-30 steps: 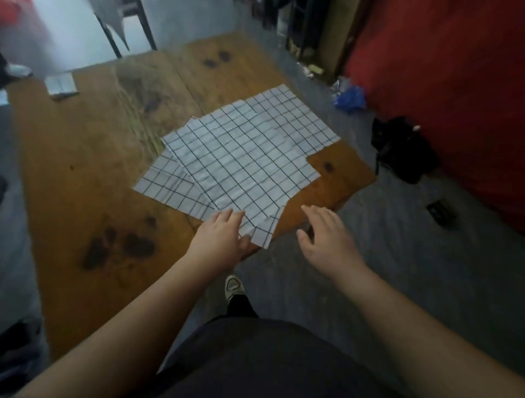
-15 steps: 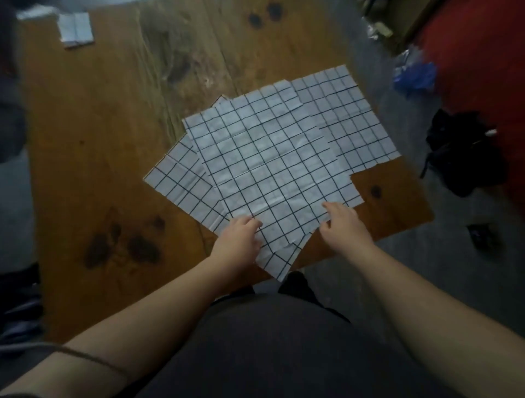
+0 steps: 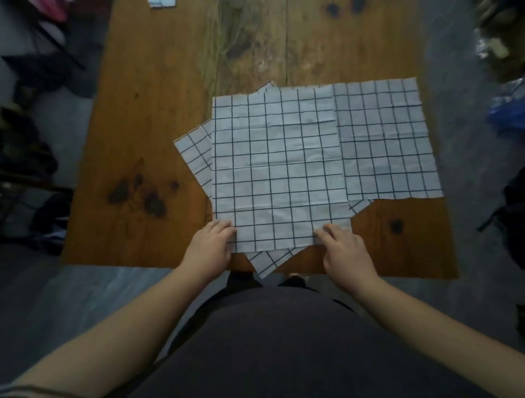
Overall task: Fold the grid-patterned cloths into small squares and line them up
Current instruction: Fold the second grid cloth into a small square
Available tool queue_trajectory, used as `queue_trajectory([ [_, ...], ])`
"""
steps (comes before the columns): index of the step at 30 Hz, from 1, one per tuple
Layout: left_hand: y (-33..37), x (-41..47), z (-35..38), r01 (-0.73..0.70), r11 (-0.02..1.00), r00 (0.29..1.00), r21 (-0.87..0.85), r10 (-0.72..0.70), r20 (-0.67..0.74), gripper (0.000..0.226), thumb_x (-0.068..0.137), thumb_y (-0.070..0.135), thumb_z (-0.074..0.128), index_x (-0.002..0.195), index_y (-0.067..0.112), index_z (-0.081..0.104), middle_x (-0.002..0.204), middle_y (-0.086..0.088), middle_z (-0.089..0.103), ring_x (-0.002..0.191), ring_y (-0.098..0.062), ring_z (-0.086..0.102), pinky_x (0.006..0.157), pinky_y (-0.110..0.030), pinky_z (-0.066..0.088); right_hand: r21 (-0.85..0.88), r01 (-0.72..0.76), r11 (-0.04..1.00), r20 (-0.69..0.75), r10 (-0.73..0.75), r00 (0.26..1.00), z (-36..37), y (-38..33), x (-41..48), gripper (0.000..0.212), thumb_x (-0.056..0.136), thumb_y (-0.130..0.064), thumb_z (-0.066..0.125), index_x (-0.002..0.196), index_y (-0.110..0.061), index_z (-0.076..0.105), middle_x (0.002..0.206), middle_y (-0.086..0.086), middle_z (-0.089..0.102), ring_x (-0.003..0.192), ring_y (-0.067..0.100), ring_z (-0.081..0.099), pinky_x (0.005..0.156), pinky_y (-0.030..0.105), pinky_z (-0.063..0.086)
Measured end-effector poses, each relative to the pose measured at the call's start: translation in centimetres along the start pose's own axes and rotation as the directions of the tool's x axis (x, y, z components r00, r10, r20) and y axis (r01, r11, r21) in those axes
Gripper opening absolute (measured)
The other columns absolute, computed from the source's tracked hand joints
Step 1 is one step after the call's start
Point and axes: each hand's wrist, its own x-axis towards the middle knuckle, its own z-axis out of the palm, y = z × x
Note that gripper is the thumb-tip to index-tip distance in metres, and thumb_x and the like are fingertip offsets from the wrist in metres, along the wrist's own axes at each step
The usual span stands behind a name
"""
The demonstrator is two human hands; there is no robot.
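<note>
Three white cloths with a black grid lie overlapped on the wooden table (image 3: 147,119). The top cloth (image 3: 278,164) lies flat and square to me. A second cloth (image 3: 193,150) lies turned beneath it, with corners showing at the left and over the near table edge. The third cloth (image 3: 389,142) sticks out to the right. My left hand (image 3: 211,247) pinches the top cloth's near left corner. At the near right corner, my right hand (image 3: 345,250) pinches the same cloth with curled fingers.
A small folded pale cloth (image 3: 162,2) lies at the table's far left edge, cut off by the frame. Dark stains (image 3: 142,193) mark the wood left of the cloths. Dark bags and clutter stand on the grey floor at both sides.
My hands came forward from hovering near the table edge and took hold of the top cloth's near corners. The view swung until the cloth lies square to me.
</note>
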Motion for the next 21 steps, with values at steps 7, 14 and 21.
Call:
queue_trajectory([
  [7,-1.8,-3.3,1.8,0.100,0.988,0.992,-0.120,-0.107,-0.058,0.057,0.092,0.010,0.061,0.146,0.022,0.051,0.157,0.000,0.042,0.149,-0.022,0.031,0.123,-0.042,0.026,0.041,0.181,0.983,-0.072,-0.178,0.981,0.2,1.2,-0.4,0.053,0.094,-0.011,0.054,0.146,-0.023,0.049,0.147,-0.001,0.049,0.137,0.020,0.042,0.112,0.041,0.034],
  [14,-3.2,-5.0,3.0,0.044,0.990,0.989,-0.132,-0.062,-0.131,0.038,0.088,0.022,0.075,0.124,0.018,0.066,0.129,0.002,0.062,0.126,-0.020,0.050,0.110,-0.038,0.041,0.040,0.102,0.994,-0.147,-0.095,0.985,1.0,2.1,-1.2,0.037,0.093,-0.020,0.064,0.129,-0.022,0.059,0.132,-0.001,0.056,0.124,0.022,0.048,0.104,0.042,0.040],
  [21,-5.4,-5.8,4.7,-0.122,0.989,0.965,-0.080,0.100,-0.241,0.014,0.088,0.017,0.075,0.101,0.019,0.072,0.111,0.001,0.069,0.108,-0.025,0.057,0.090,-0.041,0.048,0.052,0.017,0.998,-0.210,-0.005,0.978,3.2,0.7,-2.7,0.011,0.095,-0.013,0.059,0.099,-0.020,0.065,0.103,0.000,0.062,0.095,0.023,0.050,0.082,0.042,0.042],
])
